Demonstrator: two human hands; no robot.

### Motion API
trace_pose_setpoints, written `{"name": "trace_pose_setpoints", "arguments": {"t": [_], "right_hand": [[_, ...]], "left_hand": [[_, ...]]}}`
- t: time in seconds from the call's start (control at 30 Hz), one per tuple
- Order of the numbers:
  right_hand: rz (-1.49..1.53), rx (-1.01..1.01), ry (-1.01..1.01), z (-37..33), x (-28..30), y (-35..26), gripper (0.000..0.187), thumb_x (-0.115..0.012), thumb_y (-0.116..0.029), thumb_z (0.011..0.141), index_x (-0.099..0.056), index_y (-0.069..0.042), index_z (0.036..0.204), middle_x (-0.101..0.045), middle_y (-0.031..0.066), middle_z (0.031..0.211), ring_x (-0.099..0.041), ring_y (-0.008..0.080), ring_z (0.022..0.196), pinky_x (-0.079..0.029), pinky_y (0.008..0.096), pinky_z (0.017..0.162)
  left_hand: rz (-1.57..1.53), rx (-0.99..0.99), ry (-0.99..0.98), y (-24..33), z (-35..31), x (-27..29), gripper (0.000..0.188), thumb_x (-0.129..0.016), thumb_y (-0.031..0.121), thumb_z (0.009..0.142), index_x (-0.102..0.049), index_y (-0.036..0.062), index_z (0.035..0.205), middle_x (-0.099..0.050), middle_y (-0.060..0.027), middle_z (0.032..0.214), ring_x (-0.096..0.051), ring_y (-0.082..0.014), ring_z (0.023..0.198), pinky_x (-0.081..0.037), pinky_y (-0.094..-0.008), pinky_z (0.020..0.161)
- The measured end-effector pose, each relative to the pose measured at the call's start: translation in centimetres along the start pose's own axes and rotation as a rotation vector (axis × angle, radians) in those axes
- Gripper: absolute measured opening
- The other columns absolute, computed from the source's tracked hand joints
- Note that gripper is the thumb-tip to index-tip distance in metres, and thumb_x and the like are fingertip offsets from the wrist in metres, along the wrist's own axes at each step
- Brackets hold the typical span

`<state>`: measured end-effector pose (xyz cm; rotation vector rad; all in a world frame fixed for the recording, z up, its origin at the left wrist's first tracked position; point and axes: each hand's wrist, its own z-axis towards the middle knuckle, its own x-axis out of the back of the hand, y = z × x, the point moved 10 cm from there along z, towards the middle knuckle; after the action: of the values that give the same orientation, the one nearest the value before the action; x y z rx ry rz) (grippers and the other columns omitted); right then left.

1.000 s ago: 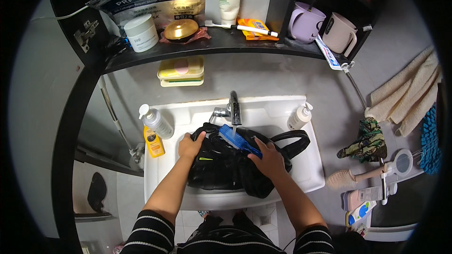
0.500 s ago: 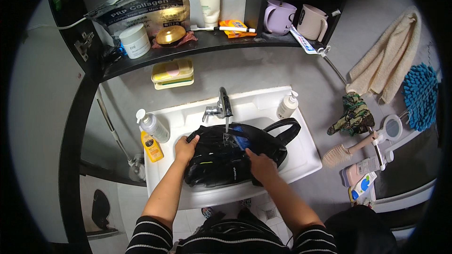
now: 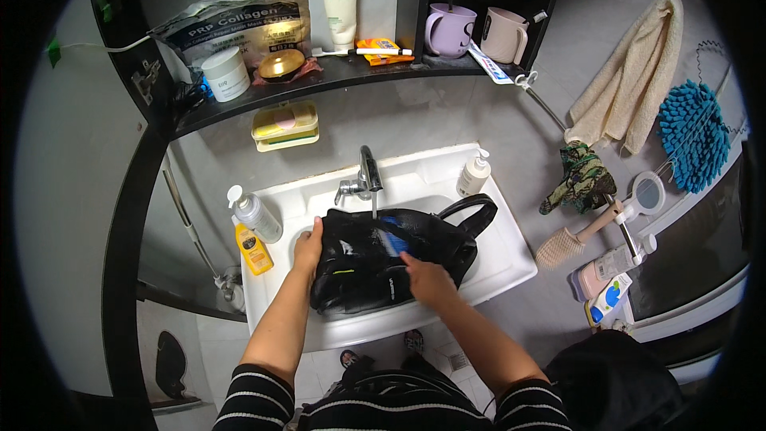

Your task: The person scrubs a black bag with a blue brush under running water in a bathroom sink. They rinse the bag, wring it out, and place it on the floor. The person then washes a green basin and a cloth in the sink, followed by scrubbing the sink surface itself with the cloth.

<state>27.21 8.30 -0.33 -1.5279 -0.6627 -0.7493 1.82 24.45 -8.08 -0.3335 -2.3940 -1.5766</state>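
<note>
A wet black backpack (image 3: 359, 271) lies across the white sink (image 3: 511, 263), its strap loop rising at the right. Water runs onto it from the chrome faucet (image 3: 368, 175). My left hand (image 3: 306, 249) grips the bag's left end, thumb along its upper edge. With my right hand (image 3: 431, 281) I hold a blue brush (image 3: 394, 243) against the upper middle of the bag. The brush is slightly blurred, and its grip end is hidden by my fingers. Pale foam or wet streaks show beside it.
On the sink's left rim stand a grey pump bottle (image 3: 257, 217) and a yellow bottle (image 3: 253, 250); a white pump bottle (image 3: 474, 173) is at the right. Above runs a black shelf (image 3: 351, 73) with mugs and jars. A towel (image 3: 630, 80) and hairbrush (image 3: 574, 238) hang at right.
My right hand and the brush have moved slightly left and down over the bag. My left hand has shifted up along the bag's left end. The whole view has shifted a little.
</note>
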Motion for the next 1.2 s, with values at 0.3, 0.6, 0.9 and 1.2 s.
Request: {"name": "trace_pose_setpoints", "arguments": {"t": [0.3,0.6,0.9,1.2], "right_hand": [[-0.116,-0.019,-0.024,-0.4,-3.5,-1.2,0.042,-0.055,-0.015,0.09,-0.054,-0.025,0.13,-0.066,0.0171,0.083,-0.065,0.0347,0.076,-0.053,0.0442,0.068],[-0.219,0.127,-0.166,1.6,-5.9,-9.5,0.054,-0.045,-0.011,0.089,-0.043,-0.03,0.139,-0.059,0.0216,0.095,-0.064,0.0412,0.079,-0.052,0.0506,0.074],[-0.153,0.099,-0.029,1.4,-0.1,-6.3,0.049,-0.049,-0.015,0.088,-0.047,-0.025,0.136,-0.06,0.0203,0.089,-0.064,0.0391,0.071,-0.053,0.0477,0.068],[-0.082,0.004,0.141,1.3,5.4,3.3,0.033,-0.05,-0.016,0.092,-0.059,-0.017,0.124,-0.065,0.0209,0.088,-0.063,0.038,0.085,-0.05,0.0465,0.073]], "left_hand": [[-0.234,-0.153,-0.05,4.5,-2.4,2.4,0.056,-0.069,0.002,0.08,-0.046,0.0014,0.131,-0.059,-0.0102,0.102,-0.057,-0.0182,0.086,-0.049,-0.0289,0.079],[-0.187,0.131,0.075,-1.1,-4.6,2.2,0.03,-0.055,0.03,0.095,-0.062,0.0015,0.089,-0.062,-0.0087,0.077,-0.056,-0.0196,0.063,-0.045,-0.0346,0.055],[-0.238,-0.085,0.07,-0.2,-3.5,0.5,0.033,-0.057,0.028,0.095,-0.058,-0.0037,0.104,-0.063,-0.0116,0.088,-0.056,-0.0177,0.074,-0.047,-0.032,0.067],[0.006,-0.196,0.02,8.6,-0.7,-10.3,0.05,-0.061,0.036,0.091,-0.05,-0.0022,0.121,-0.062,-0.0178,0.104,-0.059,-0.0243,0.091,-0.048,-0.0337,0.079]]}}
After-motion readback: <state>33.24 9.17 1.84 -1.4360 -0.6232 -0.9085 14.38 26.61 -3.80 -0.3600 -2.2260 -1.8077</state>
